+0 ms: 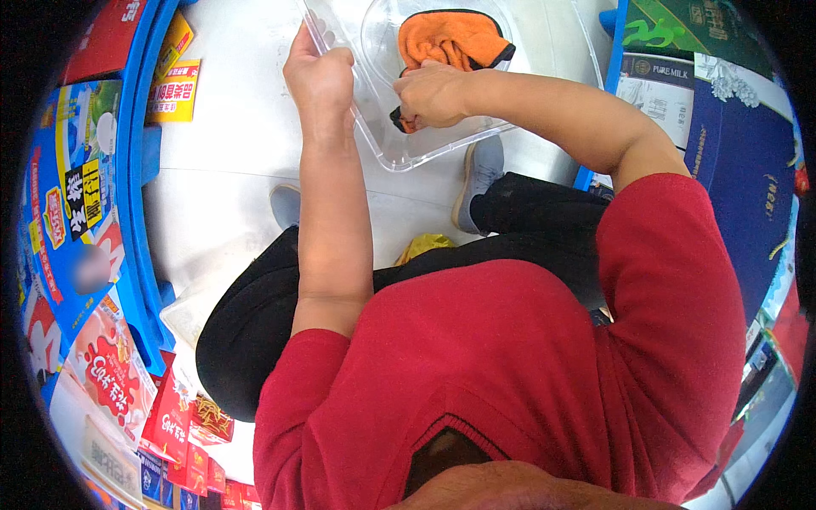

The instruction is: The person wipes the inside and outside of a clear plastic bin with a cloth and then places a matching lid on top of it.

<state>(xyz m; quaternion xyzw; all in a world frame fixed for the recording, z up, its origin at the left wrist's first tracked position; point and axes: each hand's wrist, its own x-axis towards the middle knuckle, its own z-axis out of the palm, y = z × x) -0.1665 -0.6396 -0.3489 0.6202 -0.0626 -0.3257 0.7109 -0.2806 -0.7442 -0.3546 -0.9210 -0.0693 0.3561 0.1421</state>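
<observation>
My left hand (322,80) grips the left edge of a clear plastic box (408,156), its thumb lying over the rim. The box is see-through, so the pale floor shows behind it. My right hand (437,95) is closed on an orange cloth (446,38) with black edging, which lies bunched against the box. One dark-edged corner of the cloth pokes out below my right fingers. Part of the cloth is hidden under that hand, and the box's far side runs out of the top of the view.
Blue-framed stacks of printed cartons (70,185) line the left side, and more drink cartons (727,172) stand on the right. Yellow cards (173,92) jut out from the left frame. A yellow bag-like thing (426,245) sits on the floor (217,204) near my legs.
</observation>
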